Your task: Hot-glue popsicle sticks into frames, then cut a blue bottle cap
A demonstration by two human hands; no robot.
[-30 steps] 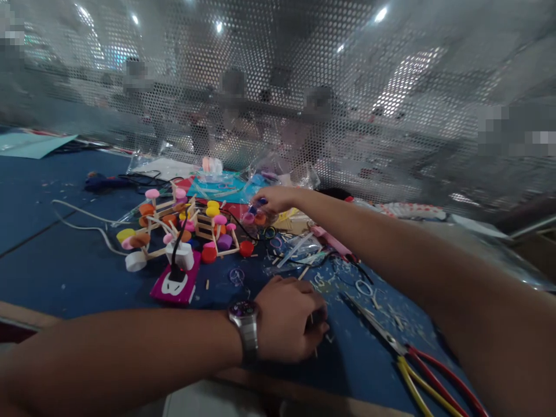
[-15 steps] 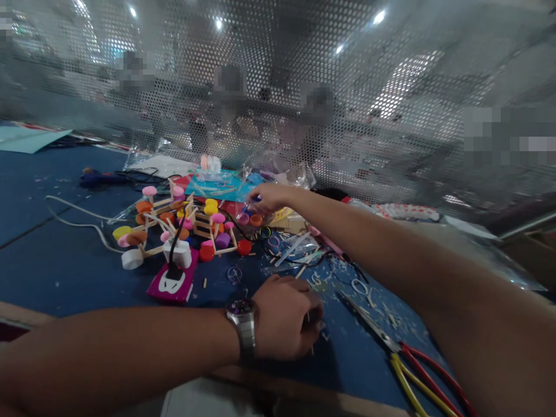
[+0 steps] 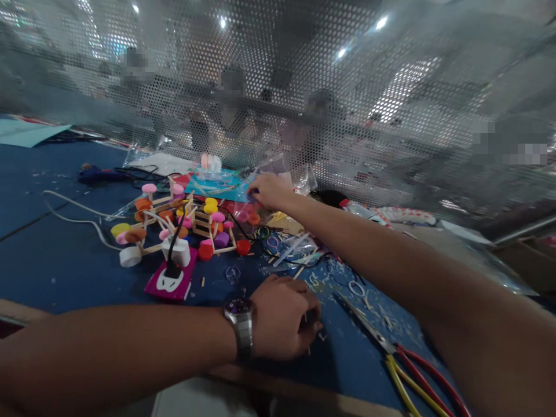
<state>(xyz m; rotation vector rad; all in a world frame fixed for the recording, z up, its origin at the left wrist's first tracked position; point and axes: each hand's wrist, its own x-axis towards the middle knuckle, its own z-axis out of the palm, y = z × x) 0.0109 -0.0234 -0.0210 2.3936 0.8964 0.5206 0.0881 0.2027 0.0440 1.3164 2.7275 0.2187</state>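
Note:
My left hand (image 3: 284,318), with a watch (image 3: 240,324) on its wrist, rests near the front of the table with fingers curled. Slivers of a thin pale stick (image 3: 306,317) show between its fingers; most of it is hidden. Farther back, my right hand (image 3: 271,191) reaches across with its fingers pinched on a clear plastic bag (image 3: 247,201). Red and orange caps (image 3: 253,218) lie just below that hand. To its left stand wooden stick frames (image 3: 202,223) with coloured round caps on their corners.
Scissors (image 3: 377,336) with red and yellow handles lie at the front right. A white plug adapter (image 3: 177,251) sits on a magenta block (image 3: 171,282). Rubber bands (image 3: 273,241), scraps and cords litter the middle. A perforated metal screen (image 3: 278,110) stands behind the table.
My right hand has risen slightly, and the clear bag at its fingers has shifted with it. My left hand keeps nearly the same pose. The view has tilted a little.

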